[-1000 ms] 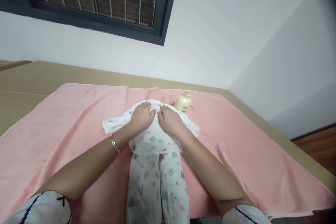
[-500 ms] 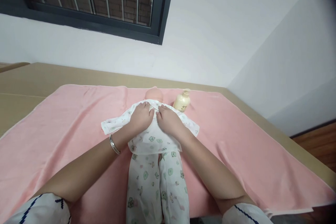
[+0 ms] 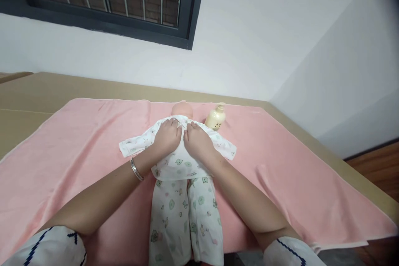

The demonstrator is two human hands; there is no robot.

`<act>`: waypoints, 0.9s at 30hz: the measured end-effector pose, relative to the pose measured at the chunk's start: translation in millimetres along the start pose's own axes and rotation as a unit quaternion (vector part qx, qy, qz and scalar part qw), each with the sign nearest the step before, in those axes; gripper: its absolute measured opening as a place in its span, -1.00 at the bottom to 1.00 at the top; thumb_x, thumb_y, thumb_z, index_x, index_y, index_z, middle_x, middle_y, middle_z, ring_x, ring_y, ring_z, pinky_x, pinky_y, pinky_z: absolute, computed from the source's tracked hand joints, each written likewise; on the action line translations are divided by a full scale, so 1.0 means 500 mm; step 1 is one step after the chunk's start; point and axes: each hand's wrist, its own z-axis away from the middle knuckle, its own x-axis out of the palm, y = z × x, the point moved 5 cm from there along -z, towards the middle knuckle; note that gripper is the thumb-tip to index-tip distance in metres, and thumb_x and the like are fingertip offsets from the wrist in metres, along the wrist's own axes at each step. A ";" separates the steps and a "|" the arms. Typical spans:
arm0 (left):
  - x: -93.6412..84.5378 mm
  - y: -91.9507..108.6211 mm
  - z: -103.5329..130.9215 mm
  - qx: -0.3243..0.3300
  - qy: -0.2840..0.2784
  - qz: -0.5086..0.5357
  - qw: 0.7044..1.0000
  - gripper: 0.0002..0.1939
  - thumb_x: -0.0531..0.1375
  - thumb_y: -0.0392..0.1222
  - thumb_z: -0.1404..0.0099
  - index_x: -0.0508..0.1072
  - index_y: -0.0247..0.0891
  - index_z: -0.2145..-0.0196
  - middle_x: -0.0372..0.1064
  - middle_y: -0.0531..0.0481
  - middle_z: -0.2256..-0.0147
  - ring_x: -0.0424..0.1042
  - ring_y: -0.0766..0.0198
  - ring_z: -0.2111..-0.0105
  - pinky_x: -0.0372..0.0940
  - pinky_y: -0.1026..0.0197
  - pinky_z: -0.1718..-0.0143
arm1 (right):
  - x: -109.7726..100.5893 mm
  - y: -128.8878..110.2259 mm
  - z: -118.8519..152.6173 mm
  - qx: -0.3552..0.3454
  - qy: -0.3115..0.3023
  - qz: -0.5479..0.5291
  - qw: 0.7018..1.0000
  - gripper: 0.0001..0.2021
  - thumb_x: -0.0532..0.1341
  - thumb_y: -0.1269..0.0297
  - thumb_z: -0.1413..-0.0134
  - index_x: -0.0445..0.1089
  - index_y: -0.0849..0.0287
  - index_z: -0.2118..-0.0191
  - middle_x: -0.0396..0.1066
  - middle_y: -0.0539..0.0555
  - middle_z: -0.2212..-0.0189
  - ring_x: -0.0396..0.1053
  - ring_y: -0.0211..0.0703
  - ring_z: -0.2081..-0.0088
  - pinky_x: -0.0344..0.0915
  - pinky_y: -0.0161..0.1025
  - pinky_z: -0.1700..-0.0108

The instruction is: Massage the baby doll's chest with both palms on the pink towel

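A baby doll (image 3: 182,109) lies stretched out in front of me, its head at the far end. It wears a white printed baby shirt (image 3: 181,166) with sleeves spread to both sides, and matching trousers (image 3: 171,216). My left hand (image 3: 167,136), with a silver bangle at its wrist, is closed on the upper front of the shirt near the neckline. Just beside it, my right hand (image 3: 198,139) pinches the shirt's other side. Both thumbs face each other at the chest. The fingertips are partly hidden.
A pale yellow pump bottle (image 3: 215,117) stands just right of the doll's head. A pink blanket (image 3: 93,149) with some wrinkles lies beneath, over a tan surface (image 3: 77,85). Behind are a white wall (image 3: 237,41) and a dark-framed window (image 3: 124,16).
Both hands stay at the shirt's upper front with hardly any movement. Cloth between the thumbs lies a little differently. The whole view has shifted slightly.
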 end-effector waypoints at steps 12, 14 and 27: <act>0.024 0.001 0.032 -0.033 0.063 0.088 0.994 -0.45 -0.15 -0.08 -0.47 0.33 -0.45 -0.20 0.23 -0.40 -0.25 0.12 -0.14 -0.33 0.00 -0.24 -0.34 | 0.030 0.078 -0.053 -0.013 0.002 -0.135 0.991 -0.45 -0.01 0.16 -0.38 0.16 0.40 -0.34 0.06 0.34 -0.37 -0.04 0.13 -0.41 -0.14 0.09 -0.41; 0.026 -0.006 0.036 -0.051 0.080 0.122 0.988 -0.45 -0.16 -0.06 -0.47 0.31 -0.40 -0.22 0.21 -0.36 -0.28 0.08 -0.11 -0.35 -0.08 -0.27 -0.37 | 0.018 0.080 -0.049 0.002 0.012 -0.154 0.988 -0.43 0.04 0.17 -0.34 0.15 0.41 -0.34 0.06 0.35 -0.37 -0.04 0.15 -0.41 -0.08 0.06 -0.41; 0.018 -0.008 0.054 -0.095 0.109 0.169 0.975 -0.46 -0.20 -0.02 -0.49 0.24 -0.29 -0.26 -0.04 -0.33 -0.39 -0.08 -0.06 -0.41 -0.38 -0.41 -0.36 | -0.010 0.019 -0.016 -0.070 0.088 -0.088 0.990 -0.46 -0.01 0.25 -0.35 0.13 0.35 -0.36 -0.08 0.32 -0.42 -0.14 0.14 -0.44 -0.12 0.14 -0.40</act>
